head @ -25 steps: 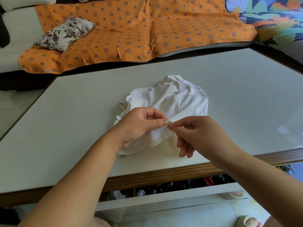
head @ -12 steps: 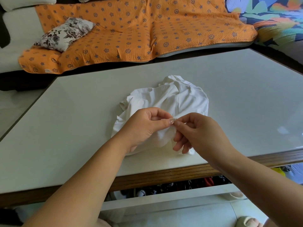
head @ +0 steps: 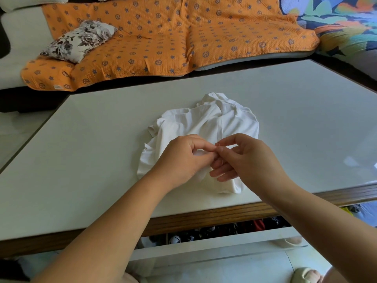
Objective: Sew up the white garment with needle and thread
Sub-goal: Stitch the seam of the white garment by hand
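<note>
fabric is lying in a crumpled heap: the white garment (head: 206, 127) is sitting on the table (head: 91, 160), a little right of the middle. its near hem is lying close to the wooden edge (head: 204, 219) at the front without hanging over.

the left hand (head: 183, 158) is resting on the near part of the garment, with thumb and forefinger curled and pinching a small fold of the cloth. the right hand (head: 246, 158) is meeting it fingertip to fingertip. it is pinching a thin needle (head: 217, 142) between thumb and forefinger, and its other fingers are hanging loosely extended over the cloth below. the needle's tip is poking up just above the pinch. any thread is too fine to make out with certainty.

bare table top is stretching wide to the left and right of the garment and behind it up to the far edge. the right corner is running off toward a dark gap. beyond that gap a sofa (head: 22, 27) is carrying an orange cover (head: 163, 37) and a floral pillow (head: 79, 39). under the front edge a shelf (head: 224, 229) is holding dark, jumbled items too small to identify.
</note>
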